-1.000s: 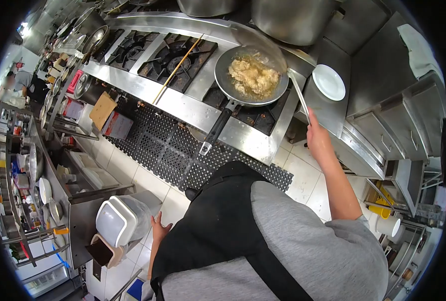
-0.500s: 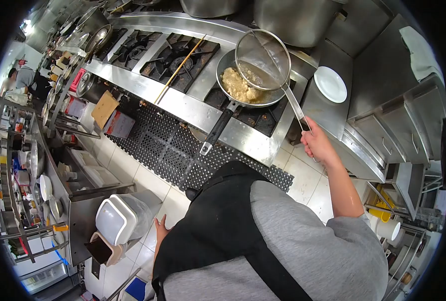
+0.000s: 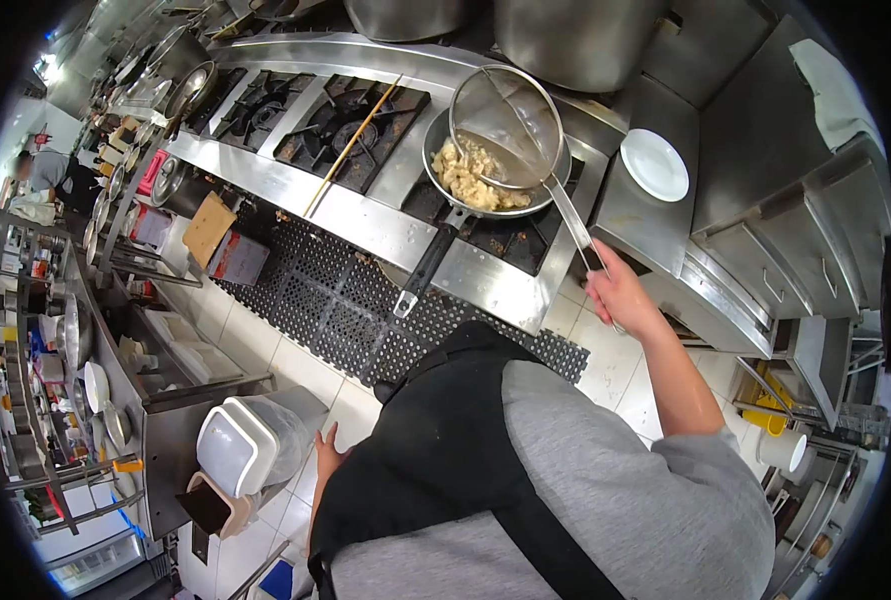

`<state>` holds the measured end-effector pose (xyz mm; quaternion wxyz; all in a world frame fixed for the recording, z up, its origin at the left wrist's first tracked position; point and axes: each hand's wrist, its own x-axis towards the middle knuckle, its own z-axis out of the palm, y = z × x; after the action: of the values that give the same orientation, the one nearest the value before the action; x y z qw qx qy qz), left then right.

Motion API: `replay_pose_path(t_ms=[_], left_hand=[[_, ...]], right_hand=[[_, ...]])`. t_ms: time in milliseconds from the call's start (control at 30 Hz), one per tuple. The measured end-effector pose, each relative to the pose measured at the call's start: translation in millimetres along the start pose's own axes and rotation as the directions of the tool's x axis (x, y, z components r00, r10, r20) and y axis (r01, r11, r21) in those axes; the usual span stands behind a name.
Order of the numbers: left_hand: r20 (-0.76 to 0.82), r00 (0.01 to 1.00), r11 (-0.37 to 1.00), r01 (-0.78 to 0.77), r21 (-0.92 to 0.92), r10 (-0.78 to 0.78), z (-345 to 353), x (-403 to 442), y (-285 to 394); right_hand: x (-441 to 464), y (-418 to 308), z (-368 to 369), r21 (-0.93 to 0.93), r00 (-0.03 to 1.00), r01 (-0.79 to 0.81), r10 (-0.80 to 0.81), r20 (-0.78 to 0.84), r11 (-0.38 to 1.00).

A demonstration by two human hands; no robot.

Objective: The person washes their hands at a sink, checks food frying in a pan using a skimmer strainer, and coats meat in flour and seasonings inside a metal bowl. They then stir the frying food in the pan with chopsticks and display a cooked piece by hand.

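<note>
My right hand [image 3: 623,292] is closed around the long handle of a round mesh strainer [image 3: 508,118]. The strainer's basket hangs over the right part of a frying pan [image 3: 449,205] and hides part of it; whether it touches the pan I cannot tell. Pale golden, lumpy fried pieces [image 3: 468,178] lie in liquid in the pan. The pan sits on a stove burner, its black handle [image 3: 428,268] pointing toward me with no hand on it. Low at my left side, my left hand [image 3: 329,455] is empty with its fingers apart.
A long wooden stick [image 3: 353,145] lies across the stove's front edge and a burner [image 3: 350,130]. Large steel pots [image 3: 565,45] stand behind. A white plate [image 3: 654,165] rests on the right counter. White bins [image 3: 235,445] stand at left. A co-worker [image 3: 53,175] is far left.
My right hand and the strainer have shifted slightly left and down relative to the pan. The view has turned a little. My left hand stays low and empty.
</note>
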<state>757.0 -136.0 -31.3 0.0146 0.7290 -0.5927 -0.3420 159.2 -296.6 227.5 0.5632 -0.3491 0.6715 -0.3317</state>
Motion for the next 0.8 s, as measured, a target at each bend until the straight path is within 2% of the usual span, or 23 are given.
replay_pose_path(t_ms=[67, 133, 167, 233, 267, 333, 367, 433, 467, 500, 533, 567, 600, 633, 667, 700, 733, 800], left_hand=[[0.008, 0.998, 0.997, -0.059, 0.053, 0.059, 6.3, 3.4, -11.3], [-0.008, 0.999, 0.999, 0.039, -0.013, -0.039, -8.9, -12.2, 28.0], [-0.004, 0.999, 0.999, 0.039, -0.011, -0.039, -14.1, -16.0, 40.7], [0.042, 0.991, 0.988, 0.127, -0.084, -0.123, -21.2, -18.5, 55.8], [0.046, 0.992, 0.989, 0.121, -0.082, -0.118, -20.5, -17.0, 54.4], [0.05, 0.99, 0.988, 0.138, -0.064, -0.135, -18.5, -15.5, 47.5], [0.047, 0.99, 0.989, 0.133, -0.067, -0.13, -17.0, -11.0, 43.9], [0.041, 0.998, 0.999, 0.051, -0.005, -0.051, -16.9, -6.8, 35.0], [0.045, 0.997, 0.998, 0.056, -0.004, -0.056, -1.1, 1.4, 2.7], [-0.019, 0.999, 0.993, -0.04, -0.107, 0.038, 25.7, 17.4, -41.1], [-0.06, 0.995, 0.983, -0.091, -0.158, 0.083, 30.8, 22.4, -48.7], [-0.1, 0.987, 0.968, -0.146, -0.205, 0.127, 35.6, 27.2, -55.9], [-0.048, 0.995, 0.988, -0.09, -0.125, 0.084, 32.4, 23.7, -47.1], [-0.021, 0.998, 0.994, -0.064, -0.084, 0.062, 33.7, 26.7, -44.6], [0.007, 0.999, 0.998, -0.04, -0.043, 0.041, 35.0, 29.8, -42.4], [0.018, 0.999, 0.999, -0.026, -0.025, 0.026, 35.0, 27.3, -42.8], [0.023, 1.0, 1.0, -0.009, -0.029, 0.01, 33.3, 26.1, -40.5], [0.019, 1.0, 0.998, 0.009, -0.056, -0.008, 30.7, 23.5, -35.1]], right_hand=[[-17.2, -6.8, 0.9, -0.069, 1.0, 0.003, -0.005, -0.023, 0.998], [-28.7, -10.1, -0.2, -0.171, 0.999, -0.035, 0.029, -0.033, 0.985], [-25.6, -2.1, -3.2, -0.17, 0.999, -0.039, 0.034, -0.036, 0.985], [-10.7, 22.6, -9.4, -0.537, 0.973, 0.195, -0.231, 0.001, 0.821], [-5.5, 25.9, -8.5, -0.537, 0.973, 0.19, -0.23, -0.006, 0.822], [4.7, 25.7, -6.9, -0.724, 0.908, 0.25, -0.416, -0.056, 0.643], [8.3, 22.5, -9.4, -0.726, 0.905, 0.251, -0.421, -0.058, 0.64], [14.4, 16.7, -12.4, -0.734, 0.879, 0.187, -0.445, -0.171, 0.653], [18.4, 15.7, -14.7, -0.734, 0.882, 0.186, -0.44, -0.169, 0.654], [24.7, 15.0, -19.6, -0.762, 0.894, 0.108, -0.398, -0.207, 0.638], [30.1, 15.3, -24.9, -0.786, 0.899, 0.031, -0.36, -0.248, 0.618], [37.5, 22.7, -29.9, -0.794, 0.877, 0.072, -0.417, -0.237, 0.603], [52.9, 39.3, -32.8, -0.797, 0.877, 0.079, -0.422, -0.229, 0.598], [71.1, 61.3, -36.2, -0.785, 0.854, 0.16, -0.483, -0.194, 0.599], [68.4, 50.8, -26.8, -0.767, 0.828, 0.239, -0.537, -0.159, 0.595], [59.5, 40.0, -19.2, -0.36, 0.976, 0.07, -0.139, -0.169, 0.93], [50.5, 27.3, -11.2, -0.364, 0.978, 0.067, -0.133, -0.162, 0.929], [38.4, 12.5, -5.9, 0.054, 0.999, -0.001, 0.003, -0.045, 0.999]])
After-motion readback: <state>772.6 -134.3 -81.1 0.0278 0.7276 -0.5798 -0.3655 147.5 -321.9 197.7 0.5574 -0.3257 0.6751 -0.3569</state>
